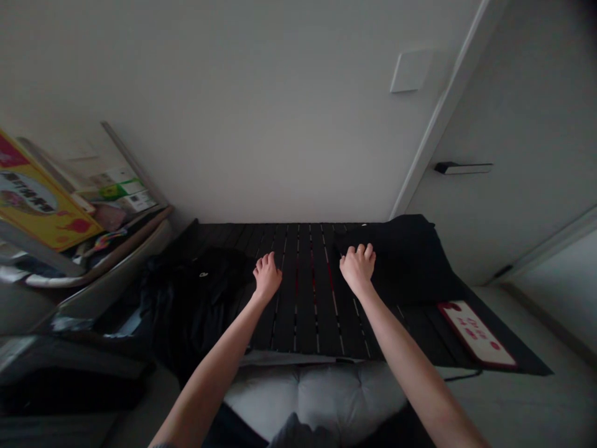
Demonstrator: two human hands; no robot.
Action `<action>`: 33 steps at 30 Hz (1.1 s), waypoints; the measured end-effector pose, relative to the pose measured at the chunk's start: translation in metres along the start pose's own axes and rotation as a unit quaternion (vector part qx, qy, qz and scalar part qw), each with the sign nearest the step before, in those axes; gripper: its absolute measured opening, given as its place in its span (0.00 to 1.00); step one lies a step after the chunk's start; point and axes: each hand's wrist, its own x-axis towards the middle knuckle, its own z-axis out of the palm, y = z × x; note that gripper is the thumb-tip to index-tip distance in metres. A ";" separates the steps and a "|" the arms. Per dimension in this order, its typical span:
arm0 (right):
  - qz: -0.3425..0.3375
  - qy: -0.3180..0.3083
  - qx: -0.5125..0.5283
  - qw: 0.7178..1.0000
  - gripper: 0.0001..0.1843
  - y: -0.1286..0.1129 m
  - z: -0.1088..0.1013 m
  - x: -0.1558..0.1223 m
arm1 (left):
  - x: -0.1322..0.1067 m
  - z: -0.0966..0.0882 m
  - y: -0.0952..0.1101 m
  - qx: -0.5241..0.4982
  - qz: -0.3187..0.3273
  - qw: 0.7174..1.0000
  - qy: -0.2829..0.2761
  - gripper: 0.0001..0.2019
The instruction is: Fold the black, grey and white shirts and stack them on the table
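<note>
Dark slatted tabletop [305, 317] runs beneath both hands, the left hand [267, 277] near a bunched black garment [205, 298] and the right hand [357, 267] at the edge of a black cloth [405, 261], fingers loosely curled, pinching nothing.

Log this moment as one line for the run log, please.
left hand: fingers curled, on black slatted surface | right hand: fingers curled, beside dark cloth | held: nothing visible
</note>
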 end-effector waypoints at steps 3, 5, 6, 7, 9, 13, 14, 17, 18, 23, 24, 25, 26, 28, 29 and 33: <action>-0.009 -0.004 0.017 1.000 0.20 -0.023 0.004 -0.007 | 0.000 -0.012 -0.029 0.048 -0.022 0.998 0.039 0.28; -0.017 -0.011 0.023 1.000 0.19 -0.037 0.007 -0.012 | -0.001 -0.019 -0.047 0.073 -0.034 0.995 0.056 0.26; -0.021 -0.015 0.025 0.999 0.19 -0.044 0.009 -0.014 | -0.002 -0.023 -0.055 0.083 -0.039 0.994 0.061 0.25; -0.024 -0.021 0.027 0.999 0.19 -0.051 0.010 -0.016 | -0.003 -0.025 -0.062 0.093 -0.044 0.993 0.063 0.24; -0.030 -0.030 0.032 0.999 0.19 -0.064 0.014 -0.019 | -0.006 -0.030 -0.077 0.113 -0.056 0.990 0.062 0.23; -0.048 -0.040 0.047 0.997 0.17 -0.087 0.021 -0.028 | -0.008 -0.037 -0.103 0.156 -0.100 0.982 0.039 0.21; -0.053 -0.043 0.054 0.996 0.17 -0.093 0.022 -0.030 | -0.007 -0.039 -0.110 0.158 -0.112 0.981 0.027 0.19; -0.073 -0.058 0.086 0.992 0.16 -0.109 0.024 -0.036 | -0.001 -0.040 -0.127 0.104 -0.131 0.986 -0.010 0.12; -0.084 -0.067 0.102 0.989 0.16 -0.114 0.026 -0.038 | 0.001 -0.040 -0.131 0.077 -0.130 0.988 -0.017 0.12; -0.140 -0.125 0.208 0.960 0.16 -0.141 0.044 -0.046 | 0.007 -0.034 -0.130 -0.019 -0.096 0.995 -0.020 0.13; -0.141 -0.136 0.236 0.952 0.17 -0.146 0.050 -0.047 | 0.007 -0.032 -0.126 -0.034 -0.086 0.995 -0.022 0.13; -0.134 -0.148 0.269 0.942 0.18 -0.152 0.055 -0.049 | 0.005 -0.031 -0.121 -0.054 -0.076 0.995 -0.025 0.13; -0.120 -0.162 0.306 0.930 0.21 -0.157 0.060 -0.050 | 0.003 -0.029 -0.116 -0.082 -0.064 0.994 -0.026 0.13; -0.073 -0.188 0.387 0.900 0.26 -0.164 0.068 -0.052 | -0.003 -0.026 -0.102 -0.166 -0.034 0.985 -0.023 0.12; -0.044 -0.197 0.425 0.882 0.29 -0.167 0.071 -0.052 | -0.007 -0.024 -0.095 -0.216 -0.016 0.976 -0.022 0.12; 0.045 -0.205 0.538 0.816 0.30 -0.169 0.081 -0.047 | -0.020 -0.012 -0.064 -0.358 0.055 0.931 -0.051 0.13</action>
